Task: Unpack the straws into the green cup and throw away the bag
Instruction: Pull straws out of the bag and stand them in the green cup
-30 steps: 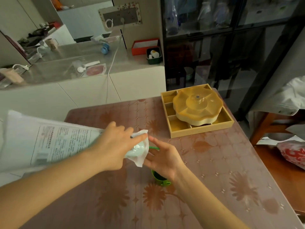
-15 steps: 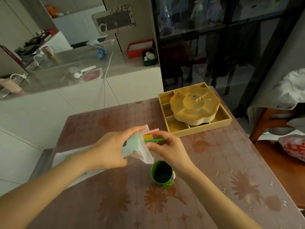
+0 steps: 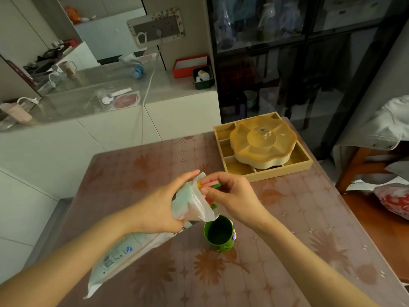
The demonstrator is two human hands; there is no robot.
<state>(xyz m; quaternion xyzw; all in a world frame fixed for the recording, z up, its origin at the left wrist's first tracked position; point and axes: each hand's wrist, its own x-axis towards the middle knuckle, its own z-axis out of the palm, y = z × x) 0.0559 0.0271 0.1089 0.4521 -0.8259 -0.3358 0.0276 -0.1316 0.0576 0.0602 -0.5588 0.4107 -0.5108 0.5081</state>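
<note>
A long pale plastic bag (image 3: 137, 240) lies slanted above the table, its open mouth raised. My left hand (image 3: 163, 207) grips the bag just below that mouth. Pink, yellow and green straws (image 3: 210, 185) poke out of the opening. My right hand (image 3: 232, 196) pinches those straw ends at the bag's mouth. The green cup (image 3: 219, 233) stands upright and empty on the table, directly below the bag's mouth and my right wrist.
A yellow compartment tray with a lidded snack dish (image 3: 263, 147) sits at the table's far right. The table (image 3: 287, 251) has a brown floral cover. A white counter (image 3: 110, 120) lies behind, a dark glass cabinet (image 3: 309, 63) to the right, a wooden chair (image 3: 376, 196) beside the table.
The bag's mouth has lifted and more straws now stick out of it. My right hand has closed on the straw ends. The cup, earlier hidden under my hand, is in plain sight.
</note>
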